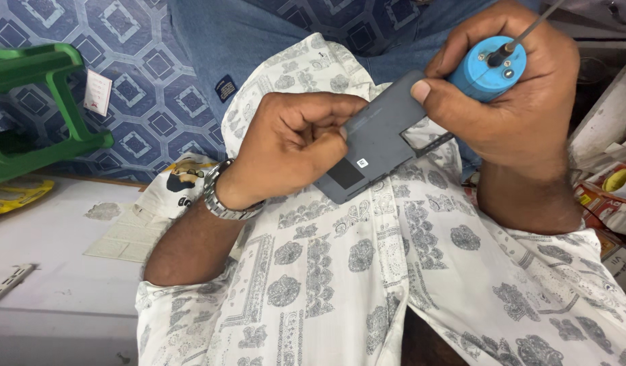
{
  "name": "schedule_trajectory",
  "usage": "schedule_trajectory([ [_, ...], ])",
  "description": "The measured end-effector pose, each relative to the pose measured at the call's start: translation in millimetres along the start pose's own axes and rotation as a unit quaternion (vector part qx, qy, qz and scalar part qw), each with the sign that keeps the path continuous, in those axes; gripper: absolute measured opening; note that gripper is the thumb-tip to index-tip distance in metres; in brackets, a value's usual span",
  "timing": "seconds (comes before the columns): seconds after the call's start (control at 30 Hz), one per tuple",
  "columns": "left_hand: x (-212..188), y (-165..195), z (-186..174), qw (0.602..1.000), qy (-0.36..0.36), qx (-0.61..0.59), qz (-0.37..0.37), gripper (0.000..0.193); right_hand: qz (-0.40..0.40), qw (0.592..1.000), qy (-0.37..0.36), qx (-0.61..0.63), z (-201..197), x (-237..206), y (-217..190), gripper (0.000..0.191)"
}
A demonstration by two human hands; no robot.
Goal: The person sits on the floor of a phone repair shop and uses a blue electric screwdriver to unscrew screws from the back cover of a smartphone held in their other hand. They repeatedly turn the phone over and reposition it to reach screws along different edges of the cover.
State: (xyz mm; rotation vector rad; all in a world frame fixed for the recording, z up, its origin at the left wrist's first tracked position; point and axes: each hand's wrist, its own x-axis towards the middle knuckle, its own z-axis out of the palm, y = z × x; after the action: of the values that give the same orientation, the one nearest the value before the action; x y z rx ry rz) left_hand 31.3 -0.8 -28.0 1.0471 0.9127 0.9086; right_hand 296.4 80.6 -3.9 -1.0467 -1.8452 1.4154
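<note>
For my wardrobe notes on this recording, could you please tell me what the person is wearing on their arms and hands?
Both arms come out of loose white sleeves printed with grey floral and paisley motifs, pushed up toward the elbows so the forearms are bare. The left hand has a silver metal link wristwatch at the wrist. The right hand shows no watch, glove or ring.

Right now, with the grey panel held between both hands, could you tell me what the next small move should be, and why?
Probably peel the edge a little further with the left hand. Its fingertips pinch the lower side of the grey panel, while the right hand pins the upper corner with its thumb and also grips the blue tool. That hand looks too full for fine work.
</note>
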Motion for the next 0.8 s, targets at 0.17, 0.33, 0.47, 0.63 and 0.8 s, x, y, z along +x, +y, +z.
schedule_trajectory([
  [0.17,0.4,1.3,1.2,1.000,0.008,0.008,0.002,0.026,0.003,1.000,0.004,0.009,1.3,0.7,-2.0,0.021],
  [0.33,1.0,2.5,-1.3,1.000,-0.011,0.013,0.011,0.031,0.016,1.000,0.011,0.006,-0.3,-0.3,-0.9,0.020],
  [0.47,-1.3,1.4,0.8,1.000,-0.009,-0.009,-0.012,0.023,0.007,1.000,0.014,0.000,-4.0,-4.7,3.2,0.020],
  [0.63,-11.0,-0.5,-5.9,1.000,-0.018,0.008,-0.010,0.027,-0.027,1.000,0.009,-0.011,-21.2,-7.9,12.8,0.022],
  [0.8,-19.2,-8.5,-3.6,1.000,0.007,-0.006,-0.024,0.025,-0.055,0.998,-0.016,-0.022,-30.1,-10.2,26.5,0.022],
])
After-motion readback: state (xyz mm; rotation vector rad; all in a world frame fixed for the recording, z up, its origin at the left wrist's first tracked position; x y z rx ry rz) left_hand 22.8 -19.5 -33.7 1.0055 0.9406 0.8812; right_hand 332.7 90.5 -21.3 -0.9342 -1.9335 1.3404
